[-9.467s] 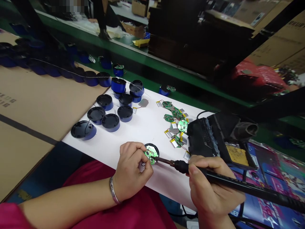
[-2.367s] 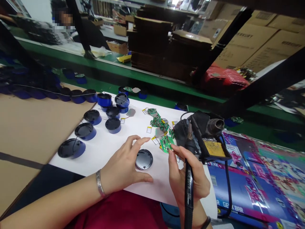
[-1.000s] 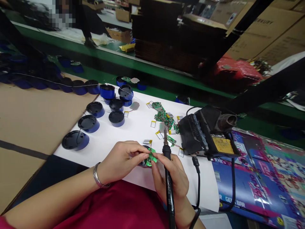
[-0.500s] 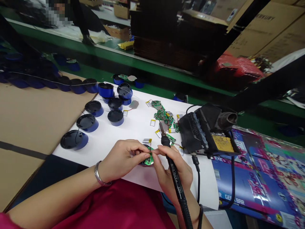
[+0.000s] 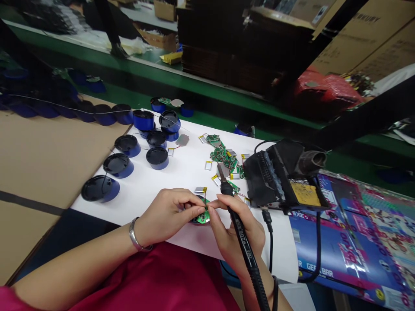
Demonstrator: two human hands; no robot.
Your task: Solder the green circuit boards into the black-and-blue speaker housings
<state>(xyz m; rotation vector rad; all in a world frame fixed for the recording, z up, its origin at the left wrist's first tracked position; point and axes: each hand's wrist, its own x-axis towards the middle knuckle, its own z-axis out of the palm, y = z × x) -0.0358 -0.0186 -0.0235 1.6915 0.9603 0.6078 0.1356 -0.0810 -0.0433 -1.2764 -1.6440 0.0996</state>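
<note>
A green circuit board (image 5: 203,217) lies in a dark round housing close to the table's front edge, mostly covered by my fingers. My left hand (image 5: 175,211) pinches thumb and forefinger at the board's upper edge; what is between them is too small to make out. My right hand (image 5: 240,229) has a black soldering iron (image 5: 244,244) resting across it, tip pointing up and away from me. Its thumb and forefinger also meet at the board, facing the left fingertips. A small silver battery (image 5: 200,190) with yellow tape sits just beyond, dark wires running from it toward the board.
Several blue round housings with black insides (image 5: 157,157) stand at the left. A pile of green boards and batteries (image 5: 223,155) lies farther back. To the right are a black soldering stand (image 5: 266,179) with a yellow sponge (image 5: 304,194), a cable (image 5: 269,233) and printed blue packaging (image 5: 333,246).
Both hands keep nearly the same pose at the board. The soldering iron and my right hand have shifted very slightly to the right, and the view has moved a little.
</note>
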